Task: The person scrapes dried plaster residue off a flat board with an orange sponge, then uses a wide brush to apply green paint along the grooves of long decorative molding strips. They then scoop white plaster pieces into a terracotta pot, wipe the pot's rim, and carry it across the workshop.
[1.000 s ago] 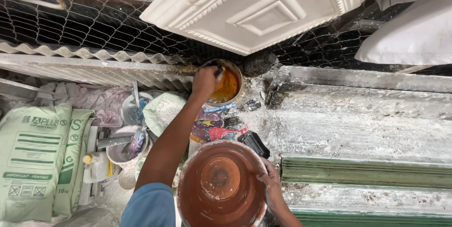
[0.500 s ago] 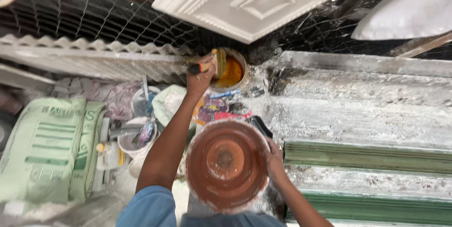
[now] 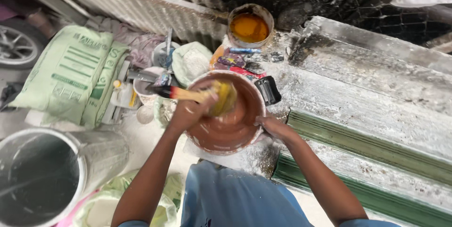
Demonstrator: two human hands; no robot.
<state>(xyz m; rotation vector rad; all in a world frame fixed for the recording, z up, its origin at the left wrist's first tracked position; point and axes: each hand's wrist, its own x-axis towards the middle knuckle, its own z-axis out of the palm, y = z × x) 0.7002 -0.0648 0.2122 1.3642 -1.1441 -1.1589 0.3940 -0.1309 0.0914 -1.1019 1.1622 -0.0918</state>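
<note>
Left hand [image 3: 190,109] grips a yellow-loaded paintbrush [image 3: 207,96] inside the terracotta bowl [image 3: 226,130]; right hand [image 3: 273,127] clutches the bowl's right rim.

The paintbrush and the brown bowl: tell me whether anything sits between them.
Nothing visible does. The left hand holds the paintbrush with its yellow bristles already inside the brown bowl, while the right hand grips the bowl's rim.

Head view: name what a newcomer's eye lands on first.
At centre, the reddish-brown bowl, where the left hand presses a yellow-loaded paintbrush while the right hand steadies the rim. Behind it, a tin of orange-yellow paint stands on the bench; pale green sacks lie left.
</note>
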